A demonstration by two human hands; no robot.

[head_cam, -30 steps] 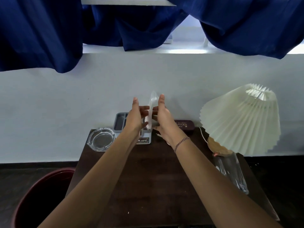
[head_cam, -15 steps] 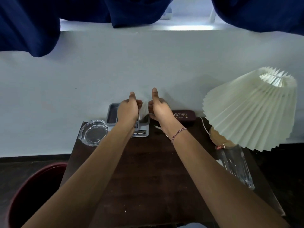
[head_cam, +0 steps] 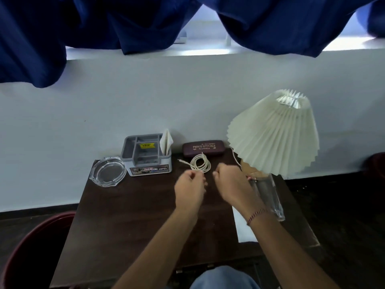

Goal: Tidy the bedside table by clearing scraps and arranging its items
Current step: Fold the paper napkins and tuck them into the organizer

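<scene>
A folded paper napkin (head_cam: 166,141), held between both hands a second earlier, stood tucked in the grey organiser (head_cam: 146,155) on the worktop (head_cam: 129,215); left hand (head_cam: 189,187) and right hand (head_cam: 230,182) hovered loosely curled, empty, near the coiled cable (head_cam: 200,165), likely next.

The dark table (head_cam: 129,222) lies bare across the centre and lower left of the frame, open to a reach from the near edge. Along the back wall, left to right, stand an ashtray (head_cam: 108,171), an organiser (head_cam: 147,155) with folded paper (head_cam: 166,142) upright in its right compartment, and a glasses case (head_cam: 203,148). A coiled cable (head_cam: 199,165) lies just in front of the case. At right, the lamp (head_cam: 274,132) overhangs a glass (head_cam: 268,195), crowding that edge. A bin (head_cam: 35,247) sits at lower left, beside the table.
</scene>
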